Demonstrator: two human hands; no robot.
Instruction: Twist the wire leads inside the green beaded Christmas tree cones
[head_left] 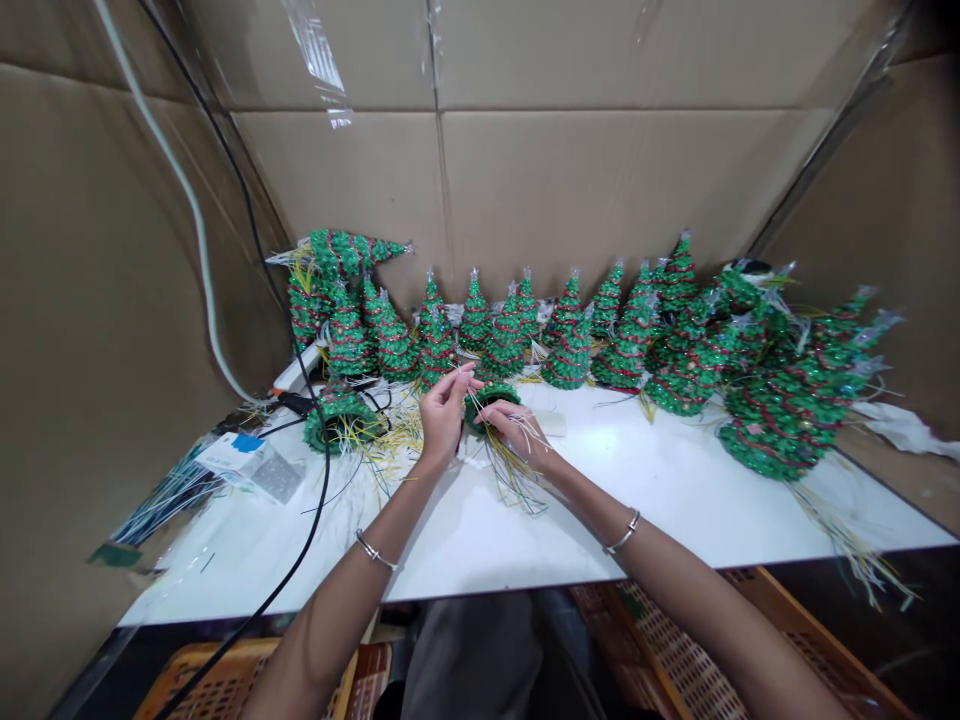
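My left hand (446,408) is closed in a pinch on thin white wires (474,398) at the middle of the white table (600,500). Just to its right, my right hand (517,432) is also closed on these wires, whose loose ends fan out over its back. Between and behind both hands lies a green tinsel tree (495,393) on its side, its hollow base toward me. Yellow and white wires (514,475) trail from that base onto the table. The wire tips at my left fingertips are too small to make out.
Small green trees (506,340) stand along the back, with larger ones (787,410) at right. Another tipped tree (337,420), a white box (251,465) and wire bundles (169,500) are at left. A black cable (324,480) hangs at left. Orange crates (675,650) sit below the table.
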